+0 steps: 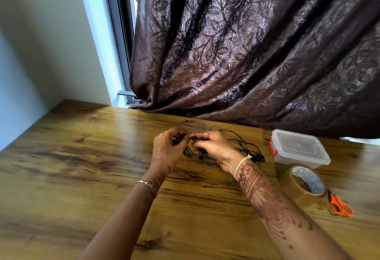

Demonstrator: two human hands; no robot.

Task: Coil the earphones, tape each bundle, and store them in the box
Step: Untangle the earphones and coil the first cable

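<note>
Earphones [249,152] are what this step turns on, but nearest on the right wait the tools for later: orange scissors [340,205] and, just beyond them, a roll of clear tape [306,181], both lying on the wooden surface [82,157].

Further in, mid-surface, the two hands meet over the cords. The left hand [167,148] has its fingers curled round a dark piece of cable. The right hand [214,146] is likewise curled, with thumb and fingertips pinching the cords close to the left's. Both are clamped on the same tangle, almost touching.

The tangle lies under and behind the hands: black strands fan out to the right of the right wrist, and a blue strand loops away towards the far edge. It looks like several sets mixed together, so I judge this to be sorting and starting a coil, with nothing taped yet.

To do it well, find one plug or earbud end and draw that single cord free gently — pulling hard would tighten the knots. Then wind even loops round the fingers of one hand and keep the pinch on until the tape is on.

Beyond, to the right, the clear box [300,148] sits with its lid on, well apart from the hands; it will need opening. A dark curtain [246,54] hangs behind.
</note>
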